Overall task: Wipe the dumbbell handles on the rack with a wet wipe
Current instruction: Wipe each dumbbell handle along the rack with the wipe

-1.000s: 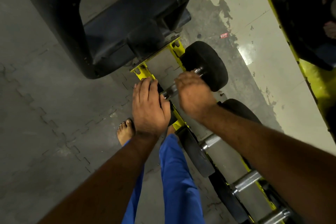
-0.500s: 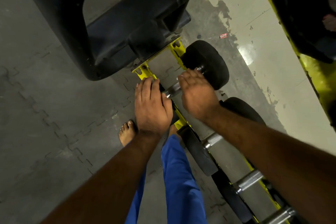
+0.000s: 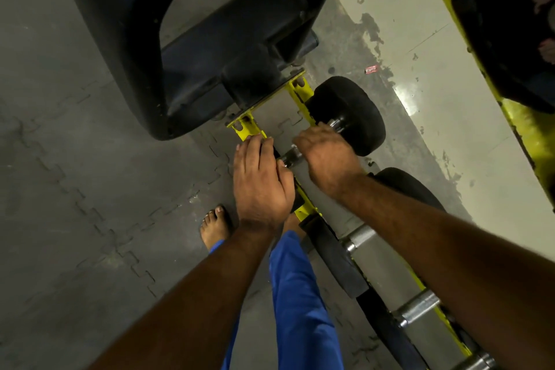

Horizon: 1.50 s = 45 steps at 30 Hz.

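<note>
Head view. We see the right hand (image 3: 326,159) curled over the metal handle (image 3: 292,157) of the farthest dumbbell (image 3: 348,114) on the yellow rack (image 3: 304,210); no wipe is visible beneath it. The left hand (image 3: 261,186) lies flat, fingers straight, on that dumbbell's near head. The handle runs diagonally, near-left to far-right. Further dumbbells (image 3: 417,308) sit alongside on the rack, handles parallel.

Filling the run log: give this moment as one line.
left hand rests on dumbbell end | right hand grips handle | wipe unseen | rack
</note>
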Motion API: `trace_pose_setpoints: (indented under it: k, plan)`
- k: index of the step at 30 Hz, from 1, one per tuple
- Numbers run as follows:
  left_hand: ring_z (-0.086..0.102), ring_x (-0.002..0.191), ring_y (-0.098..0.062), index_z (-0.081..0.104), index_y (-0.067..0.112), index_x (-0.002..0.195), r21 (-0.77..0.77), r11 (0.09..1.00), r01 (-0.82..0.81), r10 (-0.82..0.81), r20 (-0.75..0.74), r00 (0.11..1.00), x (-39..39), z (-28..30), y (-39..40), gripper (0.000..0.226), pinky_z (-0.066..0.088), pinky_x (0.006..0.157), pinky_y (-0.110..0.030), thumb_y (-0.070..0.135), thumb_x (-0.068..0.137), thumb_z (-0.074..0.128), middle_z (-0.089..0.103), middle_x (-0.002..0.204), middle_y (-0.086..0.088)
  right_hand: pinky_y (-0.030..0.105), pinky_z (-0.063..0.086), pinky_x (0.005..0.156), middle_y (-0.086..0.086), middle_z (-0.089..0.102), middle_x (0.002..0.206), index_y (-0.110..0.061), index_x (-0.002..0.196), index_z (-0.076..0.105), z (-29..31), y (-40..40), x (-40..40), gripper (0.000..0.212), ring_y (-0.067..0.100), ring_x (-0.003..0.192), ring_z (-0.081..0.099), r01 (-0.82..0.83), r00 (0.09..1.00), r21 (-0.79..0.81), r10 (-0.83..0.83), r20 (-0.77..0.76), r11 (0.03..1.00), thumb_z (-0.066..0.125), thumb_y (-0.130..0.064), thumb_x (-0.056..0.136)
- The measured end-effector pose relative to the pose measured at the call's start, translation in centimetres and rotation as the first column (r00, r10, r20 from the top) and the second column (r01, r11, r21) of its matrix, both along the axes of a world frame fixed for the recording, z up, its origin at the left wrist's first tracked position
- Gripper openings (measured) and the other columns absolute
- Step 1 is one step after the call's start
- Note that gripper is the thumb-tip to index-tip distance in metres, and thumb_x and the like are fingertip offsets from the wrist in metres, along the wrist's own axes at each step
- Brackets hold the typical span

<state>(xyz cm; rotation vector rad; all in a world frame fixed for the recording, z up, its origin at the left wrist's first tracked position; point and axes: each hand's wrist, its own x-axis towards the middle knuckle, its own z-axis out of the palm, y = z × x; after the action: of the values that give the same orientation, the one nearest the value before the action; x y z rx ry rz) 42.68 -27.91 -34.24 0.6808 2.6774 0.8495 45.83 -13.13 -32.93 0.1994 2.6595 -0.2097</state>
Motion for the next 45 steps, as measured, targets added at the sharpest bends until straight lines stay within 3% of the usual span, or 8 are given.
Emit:
trace_pose_setpoints:
  k: [13,17,22,26,30,34,38,45]
  plan:
    - [0.049,0.128,-0.035,0.057,-0.002,0.127,0.006,1.0,0.001,0.0,-0.011,1.0,-0.2,0.1,-0.1,0.049,0.03,0.115,-0.051,0.025,0.093,0.036,0.055,0.133,-0.019,0.041,0.019,0.122,0.015,0.036,0.156,-0.001,0.15,0.037,-2.1,-1.4,4.8,0.058,0.03,0.147,0.03,-0.167,0.969,0.082,0.179,-0.169,0.983,0.033,-0.015,0.094]
    - [0.05,0.128,-0.033,0.058,-0.002,0.127,0.034,0.999,-0.019,0.02,-0.032,0.999,0.0,-0.4,-0.1,0.048,0.03,0.116,-0.05,0.025,0.093,0.037,0.055,0.133,-0.018,0.047,0.025,0.12,0.021,0.031,0.157,0.003,0.151,0.03,-2.3,0.6,5.1,0.061,0.035,0.148,0.025,0.073,0.965,0.167,-0.027,-0.262,0.983,0.045,-0.003,0.092]
    - [0.05,0.126,-0.033,0.058,-0.003,0.125,0.035,0.999,-0.027,0.029,-0.057,0.998,0.1,-0.4,0.0,0.047,0.028,0.118,-0.045,0.024,0.093,0.037,0.056,0.133,-0.02,0.047,0.027,0.12,0.019,0.035,0.156,0.002,0.15,0.034,-3.9,-1.0,6.1,0.054,0.034,0.147,0.029,-0.248,0.928,0.021,0.244,-0.282,0.969,0.033,-0.01,0.097]
    - [0.051,0.124,-0.033,0.058,-0.004,0.124,0.041,0.999,-0.034,0.037,-0.084,0.996,0.2,-0.5,0.1,0.045,0.03,0.117,-0.045,0.022,0.093,0.038,0.057,0.13,-0.02,0.049,0.024,0.12,0.02,0.028,0.159,0.004,0.151,0.029,-3.9,-0.5,6.4,0.058,0.037,0.148,0.023,0.004,0.925,0.045,0.014,-0.38,0.999,0.036,0.003,0.094]
    - [0.05,0.128,-0.032,0.058,-0.001,0.125,-0.094,0.996,-0.011,-0.001,-0.129,0.992,0.3,-0.2,0.2,0.046,0.032,0.115,-0.049,0.024,0.093,0.037,0.057,0.132,-0.018,0.044,0.019,0.122,0.018,0.03,0.159,0.0,0.152,0.03,-5.1,-2.0,7.4,0.054,0.034,0.149,0.024,-0.169,0.909,0.022,0.164,-0.384,0.985,0.033,-0.01,0.1]
    - [0.045,0.135,-0.031,0.056,-0.001,0.13,-0.191,0.977,0.091,-0.124,-0.171,0.977,0.3,-0.2,0.4,0.05,0.029,0.118,-0.045,0.024,0.094,0.032,0.056,0.135,-0.018,0.048,0.021,0.121,0.018,0.023,0.161,0.001,0.154,0.023,-4.9,-0.7,7.0,0.063,0.035,0.15,0.018,0.088,0.91,0.048,-0.061,-0.411,0.995,0.035,0.0,0.093]
    - [0.047,0.132,-0.032,0.056,-0.001,0.128,-0.186,0.976,0.112,-0.141,-0.149,0.979,-0.2,-0.3,0.4,0.049,0.03,0.117,-0.043,0.025,0.095,0.032,0.056,0.132,-0.018,0.044,0.018,0.123,0.016,0.029,0.16,-0.001,0.152,0.03,-5.5,-2.5,7.4,0.057,0.032,0.15,0.021,-0.11,0.903,-0.045,0.081,-0.422,0.993,0.041,-0.006,0.097]
    - [0.045,0.133,-0.03,0.056,-0.001,0.129,-0.179,0.975,0.133,-0.154,-0.111,0.982,-0.4,0.0,0.5,0.059,0.031,0.116,-0.045,0.031,0.09,0.025,0.056,0.134,-0.017,0.047,0.018,0.123,0.018,0.017,0.163,0.002,0.154,0.022,-5.4,-1.9,8.1,0.065,0.035,0.152,0.011,0.047,0.908,-0.049,-0.063,-0.414,0.998,0.035,0.005,0.09]
